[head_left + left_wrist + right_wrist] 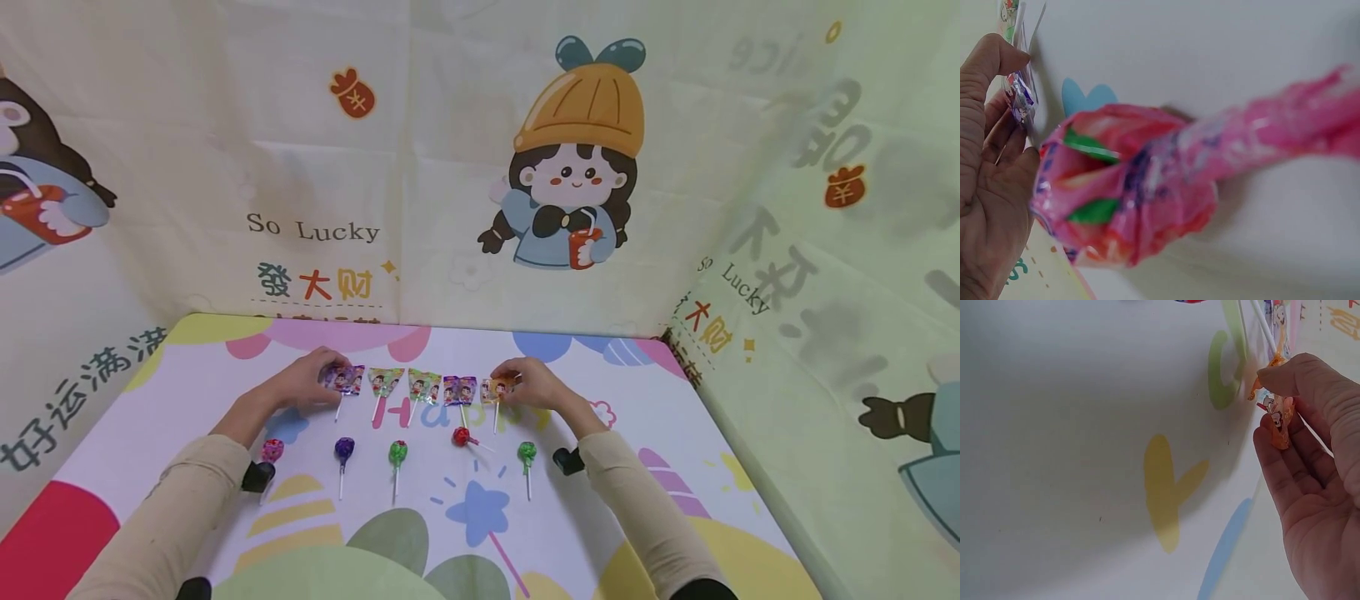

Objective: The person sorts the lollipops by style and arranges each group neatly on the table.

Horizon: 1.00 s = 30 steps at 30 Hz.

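Note:
At the left end of the back row, my left hand [306,382] holds the wrapper of a purple flat-wrapped lollipop [349,381] between thumb and fingers. My right hand [538,385] pinches an orange-wrapped lollipop [498,390] at the row's right end; in the right wrist view, the thumb lies on the orange wrapper [1280,422] with fingers behind it. Between the hands lie two green-wrapped lollipops, one left [386,381] and one right [424,386], then another purple one [460,389]. Their sticks point toward me.
A front row of ball lollipops lies nearer me: pink [273,450], dark purple [344,448], green [398,452], red [461,437] and another green [527,451]. The pink one looms close in the left wrist view. Printed cloth walls surround the patterned table [300,533].

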{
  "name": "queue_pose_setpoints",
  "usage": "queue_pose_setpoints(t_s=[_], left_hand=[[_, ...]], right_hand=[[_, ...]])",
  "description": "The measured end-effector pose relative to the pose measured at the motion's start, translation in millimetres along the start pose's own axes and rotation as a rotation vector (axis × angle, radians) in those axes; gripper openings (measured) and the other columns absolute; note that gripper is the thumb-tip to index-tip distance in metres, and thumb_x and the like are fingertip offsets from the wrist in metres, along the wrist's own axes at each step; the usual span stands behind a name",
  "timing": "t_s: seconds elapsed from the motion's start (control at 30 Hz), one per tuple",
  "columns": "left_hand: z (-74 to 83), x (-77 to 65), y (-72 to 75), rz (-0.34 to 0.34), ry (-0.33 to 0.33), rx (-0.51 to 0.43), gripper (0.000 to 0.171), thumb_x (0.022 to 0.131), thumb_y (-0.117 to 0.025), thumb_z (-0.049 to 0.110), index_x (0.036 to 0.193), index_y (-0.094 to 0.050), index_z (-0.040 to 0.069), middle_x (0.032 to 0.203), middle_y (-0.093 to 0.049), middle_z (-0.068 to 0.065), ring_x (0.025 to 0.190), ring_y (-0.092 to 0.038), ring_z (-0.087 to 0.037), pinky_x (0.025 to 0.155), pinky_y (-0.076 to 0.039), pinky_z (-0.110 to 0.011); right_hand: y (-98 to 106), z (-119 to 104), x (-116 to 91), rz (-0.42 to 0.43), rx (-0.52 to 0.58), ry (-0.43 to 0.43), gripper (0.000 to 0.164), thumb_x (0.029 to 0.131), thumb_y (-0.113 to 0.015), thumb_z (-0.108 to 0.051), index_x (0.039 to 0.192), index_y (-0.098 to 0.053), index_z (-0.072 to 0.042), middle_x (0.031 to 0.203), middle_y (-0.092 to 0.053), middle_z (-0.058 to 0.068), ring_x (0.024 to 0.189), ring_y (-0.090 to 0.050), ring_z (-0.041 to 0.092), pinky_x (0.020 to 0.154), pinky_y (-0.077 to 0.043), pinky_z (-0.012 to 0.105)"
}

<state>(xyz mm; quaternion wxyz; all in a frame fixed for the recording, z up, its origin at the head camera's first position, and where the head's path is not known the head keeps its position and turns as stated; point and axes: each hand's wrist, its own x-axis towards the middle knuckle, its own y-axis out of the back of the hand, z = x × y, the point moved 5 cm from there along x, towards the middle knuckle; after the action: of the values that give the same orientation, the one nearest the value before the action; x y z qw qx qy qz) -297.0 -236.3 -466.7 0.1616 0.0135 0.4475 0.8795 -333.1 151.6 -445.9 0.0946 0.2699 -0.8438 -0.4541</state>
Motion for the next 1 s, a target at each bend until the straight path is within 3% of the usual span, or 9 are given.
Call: queue_pose_setpoints(t_s=[0.7, 1.0], left_hand=[[2.6, -2.5, 0.6, -0.007, 0.014, 0.0, 0.064, 0.083, -0.082, 0.019, 0.138, -0.054, 0.002, 0.144, -0.045, -0.025, 0.133, -0.043, -0.048, 0.114, -0.033, -0.065], [2.2, -1.5, 0.4, 0.0, 0.0, 0.003, 0.064, 0.083, -0.082, 0.019, 0.138, -0.054, 0.001, 0.144, -0.045, -0.026, 0.134, -0.043, -0.048, 0.114, -0.033, -0.065]], right_hand=[[-0.9, -1.8, -3.4, -0.019, -0.047, -0.005, 0.043, 0.084, -0.08, -0.007, 0.125, -0.069, -0.004, 0.124, -0.069, 0.01, 0.115, -0.061, 0.027, 0.107, -0.047, 0.046], [-1.7, 0.6, -6.7, -0.008, -0.058, 0.035, 0.045, 0.083, -0.081, -0.005, 0.126, -0.068, -0.003, 0.126, -0.067, 0.012, 0.12, -0.061, 0.03, 0.108, -0.047, 0.047]])
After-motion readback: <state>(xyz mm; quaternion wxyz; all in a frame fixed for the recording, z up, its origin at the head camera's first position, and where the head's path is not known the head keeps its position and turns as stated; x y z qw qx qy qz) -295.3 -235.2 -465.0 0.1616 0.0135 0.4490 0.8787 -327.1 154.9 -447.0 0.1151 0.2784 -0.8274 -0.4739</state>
